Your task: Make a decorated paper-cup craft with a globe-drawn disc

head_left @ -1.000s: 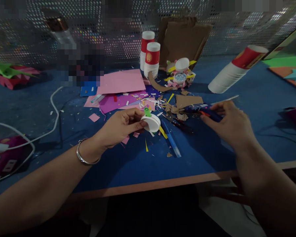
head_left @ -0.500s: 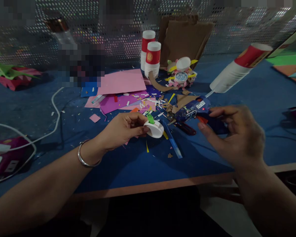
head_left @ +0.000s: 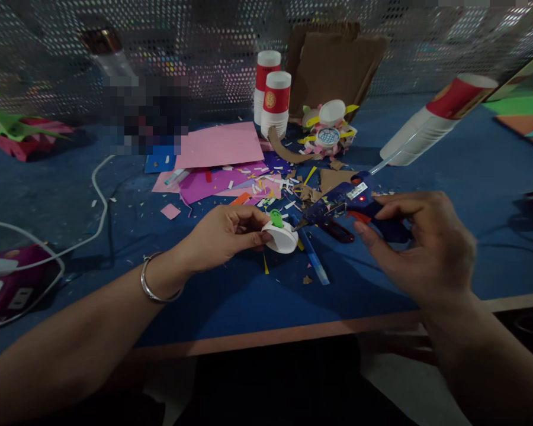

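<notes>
Head view: the left hand [head_left: 224,238] pinches the disc [head_left: 282,240] between thumb and fingers, over the worktop [head_left: 231,302], toward its front edge — the right hand [head_left: 430,245] curls its fingers round the glue gun [head_left: 359,204], nozzle [head_left: 302,223] at the disc's rim. Gluing seems underway — next calls for steady aim.

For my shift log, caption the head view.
Left hand holds white disc; right hand holds glue gun, nozzle near the disc.
</notes>
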